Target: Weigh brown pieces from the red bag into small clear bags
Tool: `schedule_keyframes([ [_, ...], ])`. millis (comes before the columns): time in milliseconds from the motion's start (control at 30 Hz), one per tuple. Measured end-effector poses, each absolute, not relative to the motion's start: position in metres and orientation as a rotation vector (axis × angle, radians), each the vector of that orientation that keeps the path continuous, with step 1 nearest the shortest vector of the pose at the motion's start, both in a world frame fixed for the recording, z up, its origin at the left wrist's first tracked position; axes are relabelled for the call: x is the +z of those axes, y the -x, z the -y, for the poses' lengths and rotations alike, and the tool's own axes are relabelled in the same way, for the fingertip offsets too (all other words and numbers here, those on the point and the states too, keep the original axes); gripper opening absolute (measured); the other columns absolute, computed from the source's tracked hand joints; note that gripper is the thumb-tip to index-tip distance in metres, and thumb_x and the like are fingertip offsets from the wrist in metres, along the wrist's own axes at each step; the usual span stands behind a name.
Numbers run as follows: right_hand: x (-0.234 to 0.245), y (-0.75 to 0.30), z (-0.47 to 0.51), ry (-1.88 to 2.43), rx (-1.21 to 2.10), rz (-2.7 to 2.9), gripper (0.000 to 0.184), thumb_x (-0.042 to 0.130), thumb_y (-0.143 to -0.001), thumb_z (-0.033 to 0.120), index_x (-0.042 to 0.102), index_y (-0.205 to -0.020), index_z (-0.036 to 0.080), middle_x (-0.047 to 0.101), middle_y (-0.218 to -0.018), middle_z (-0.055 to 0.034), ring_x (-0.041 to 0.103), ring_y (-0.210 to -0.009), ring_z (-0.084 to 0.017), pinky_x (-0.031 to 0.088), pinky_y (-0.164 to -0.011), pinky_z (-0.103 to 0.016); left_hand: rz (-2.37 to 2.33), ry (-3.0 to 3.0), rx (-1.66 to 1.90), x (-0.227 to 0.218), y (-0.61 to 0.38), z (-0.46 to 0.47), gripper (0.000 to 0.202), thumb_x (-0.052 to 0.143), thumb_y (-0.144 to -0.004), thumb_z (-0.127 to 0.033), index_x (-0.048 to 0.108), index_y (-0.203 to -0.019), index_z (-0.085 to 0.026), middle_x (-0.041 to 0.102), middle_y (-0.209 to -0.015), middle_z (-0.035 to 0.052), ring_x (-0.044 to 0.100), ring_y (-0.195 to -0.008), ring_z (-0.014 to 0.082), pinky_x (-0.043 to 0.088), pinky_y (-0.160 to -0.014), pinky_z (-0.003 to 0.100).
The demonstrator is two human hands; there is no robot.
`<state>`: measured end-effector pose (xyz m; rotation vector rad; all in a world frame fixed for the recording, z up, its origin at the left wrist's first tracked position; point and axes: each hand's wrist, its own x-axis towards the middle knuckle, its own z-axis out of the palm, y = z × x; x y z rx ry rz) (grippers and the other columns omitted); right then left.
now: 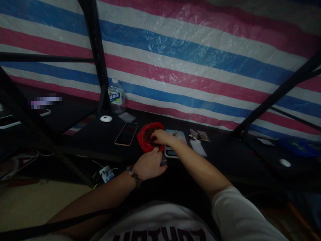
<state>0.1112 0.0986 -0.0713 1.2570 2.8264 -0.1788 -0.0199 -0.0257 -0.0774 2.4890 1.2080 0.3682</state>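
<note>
A red plastic bag (pixel 142 144) lies open on the black table with brown dried bits (pixel 148 134) inside. My right hand (pixel 160 137) reaches into its mouth, fingers curled down onto the bits; the fingertips are partly hidden. In front of the red bag, my left hand (pixel 149 164) is closed around a small clear plastic bag (pixel 164 161), its knuckles close to the red bag's near edge. Beneath my right forearm sits a digital scale (pixel 171 153), with something small on its platform. Two small filled clear bags (pixel 193 134) and a white packet (pixel 198 148) lie right of the scale.
A phone (pixel 126 134), flat clear bags (pixel 127 116), a white rounded device (pixel 106 118) and a plastic bottle (pixel 116 97) stand or lie to the left. Black metal posts (pixel 96 50) frame the table. A striped plastic sheet (pixel 175 73) hangs behind it.
</note>
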Motion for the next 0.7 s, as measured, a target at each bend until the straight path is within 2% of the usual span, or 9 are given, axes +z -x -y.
schedule_keyframes([
  [200,-0.072,-0.112,-0.096,-1.256,-0.172,-2.859,0.029,0.066,-0.076,0.015,0.072,-0.104,0.016,0.071,-0.103,-0.0093,0.064,-0.093,-0.020,0.046,-0.080,-0.026,-1.180,-2.475,0.383,-0.077,0.020,0.026,0.038,0.056,-0.078,-0.042,0.059,-0.106,-0.016,0.060,-0.105,0.0131,0.061,-0.096,0.0269,0.046,-0.087,0.035],
  [367,-0.071,-0.111,-0.094,-1.301,-0.168,-2.812,0.026,0.061,-0.077,0.009,0.073,-0.099,0.017,0.073,-0.098,-0.0076,0.065,-0.085,-0.018,0.046,-0.077,-0.024,-1.182,-2.469,0.381,-0.077,0.020,0.026,0.037,0.056,-0.078,-0.042,0.060,-0.104,-0.016,0.060,-0.103,0.0131,0.062,-0.090,0.0265,0.048,-0.082,0.036],
  [567,-0.069,-0.122,-0.100,-1.405,-0.236,-2.874,0.023,0.060,-0.079,0.009,0.073,-0.096,0.016,0.072,-0.098,-0.0067,0.065,-0.088,-0.017,0.046,-0.079,-0.024,-1.183,-2.488,0.364,-0.079,0.020,0.025,0.035,0.055,-0.079,-0.044,0.061,-0.099,-0.016,0.061,-0.100,0.0129,0.062,-0.092,0.0270,0.049,-0.082,0.036],
  [700,-0.065,-0.131,-0.098,-1.317,-0.365,-2.837,0.029,0.068,-0.075,0.021,0.070,-0.103,0.019,0.071,-0.101,-0.0049,0.065,-0.087,-0.017,0.046,-0.075,-0.023,-1.157,-2.487,0.352,-0.080,0.020,0.025,0.037,0.057,-0.078,-0.043,0.061,-0.105,-0.017,0.061,-0.104,0.0121,0.061,-0.094,0.0268,0.048,-0.085,0.035],
])
